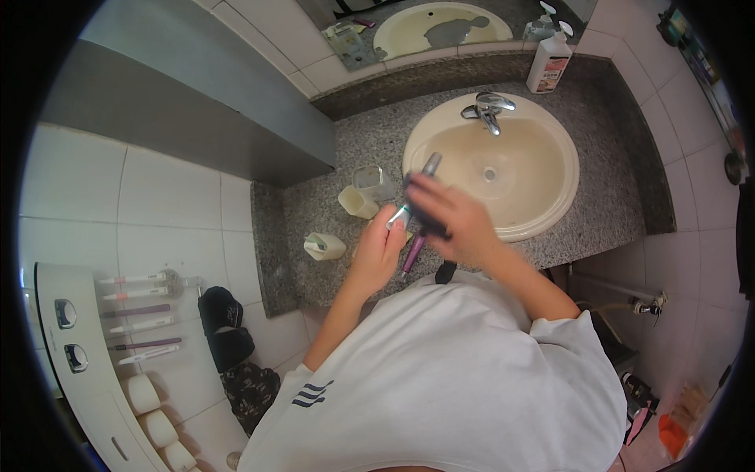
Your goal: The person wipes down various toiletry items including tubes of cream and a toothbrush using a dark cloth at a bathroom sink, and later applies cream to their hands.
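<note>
My left hand is closed on a silvery handle with a green ring, beside the sink's left rim. Against a dark, blurred item, perhaps a cloth, lies my right hand, itself blurred by motion. A grey cylindrical end sticks out beyond its fingers over the rim of the cream sink; whether it belongs to the same object as the handle, I cannot tell. Below the hands a purple pen-like object rests on the granite counter.
Left of the hands stand a clear container, a cream cup and another cup holding something. A chrome faucet rises behind the basin. One white pump bottle stands at the back right. Toothbrushes hang from a wall holder.
</note>
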Motion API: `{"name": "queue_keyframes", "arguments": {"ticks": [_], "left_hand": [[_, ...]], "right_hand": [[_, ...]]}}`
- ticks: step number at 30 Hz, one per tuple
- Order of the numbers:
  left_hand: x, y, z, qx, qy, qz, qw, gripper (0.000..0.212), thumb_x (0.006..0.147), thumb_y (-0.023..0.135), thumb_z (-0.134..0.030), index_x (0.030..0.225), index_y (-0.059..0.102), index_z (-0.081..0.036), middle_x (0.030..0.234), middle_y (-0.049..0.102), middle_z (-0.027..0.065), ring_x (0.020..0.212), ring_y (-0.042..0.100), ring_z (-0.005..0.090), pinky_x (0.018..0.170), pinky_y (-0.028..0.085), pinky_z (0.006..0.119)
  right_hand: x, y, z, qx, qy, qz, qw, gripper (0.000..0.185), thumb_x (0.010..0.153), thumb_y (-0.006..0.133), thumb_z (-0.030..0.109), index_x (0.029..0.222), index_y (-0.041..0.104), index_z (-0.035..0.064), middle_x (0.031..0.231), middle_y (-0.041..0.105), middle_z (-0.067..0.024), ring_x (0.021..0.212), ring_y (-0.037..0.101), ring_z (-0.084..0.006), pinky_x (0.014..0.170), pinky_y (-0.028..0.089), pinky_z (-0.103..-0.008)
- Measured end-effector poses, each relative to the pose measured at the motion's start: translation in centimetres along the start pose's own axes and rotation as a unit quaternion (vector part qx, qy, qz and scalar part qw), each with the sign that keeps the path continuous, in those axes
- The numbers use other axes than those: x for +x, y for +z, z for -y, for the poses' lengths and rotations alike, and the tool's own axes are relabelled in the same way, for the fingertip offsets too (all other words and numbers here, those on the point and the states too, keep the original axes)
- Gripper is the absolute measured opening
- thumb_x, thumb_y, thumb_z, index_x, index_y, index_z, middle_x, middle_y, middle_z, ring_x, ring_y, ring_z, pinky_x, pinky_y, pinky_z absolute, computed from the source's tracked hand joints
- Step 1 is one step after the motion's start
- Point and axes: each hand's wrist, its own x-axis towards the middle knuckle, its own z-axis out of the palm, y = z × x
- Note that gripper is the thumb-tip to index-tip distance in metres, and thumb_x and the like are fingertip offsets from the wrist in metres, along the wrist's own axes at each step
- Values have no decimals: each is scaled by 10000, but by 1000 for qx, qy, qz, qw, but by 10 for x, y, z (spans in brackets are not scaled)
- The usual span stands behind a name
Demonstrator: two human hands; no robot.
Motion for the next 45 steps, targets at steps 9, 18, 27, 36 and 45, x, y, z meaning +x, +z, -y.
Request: {"name": "queue_keyframes", "arguments": {"ticks": [9,18,27,36,45], "left_hand": [[-1,-11,3,-81,-6,64,995,175,1007,374,-170,1068,475,-40,656,414,-29,570,343,38,502,291,206],[0,-4,-5,-114,-47,61,991,185,1017,359,-207,1029,460,-52,689,518,17,543,414,39,490,339,188],[2,-5,-5,-283,-82,48,954,252,1025,379,-250,1161,444,-49,635,376,-47,502,296,19,426,239,172],[-2,-6,-5,-298,-53,106,947,293,1025,385,-241,1229,419,-34,634,328,-56,516,274,26,445,230,177],[-9,-23,-14,89,49,110,989,155,1010,396,-172,1047,461,-37,683,493,-4,538,412,41,494,326,213]], "right_hand": [[1,3,-34,-47,16,-44,998,626,553,758,56,1146,594,169,1204,576,-41,881,610,-268,751,524,-360],[1,1,-38,-108,-26,-80,991,563,520,763,63,1057,623,156,1132,612,-19,827,614,-229,679,517,-340],[7,3,-9,-86,-109,-3,990,737,505,770,62,1208,585,182,1298,554,-12,841,613,-225,657,530,-321],[10,-1,-2,-62,-195,-28,978,459,653,682,117,1106,646,180,1237,591,-15,751,606,-197,626,524,-313],[11,-16,-47,-105,-94,-69,988,588,545,757,53,1108,623,158,1197,600,-30,812,610,-220,653,503,-332]]}}
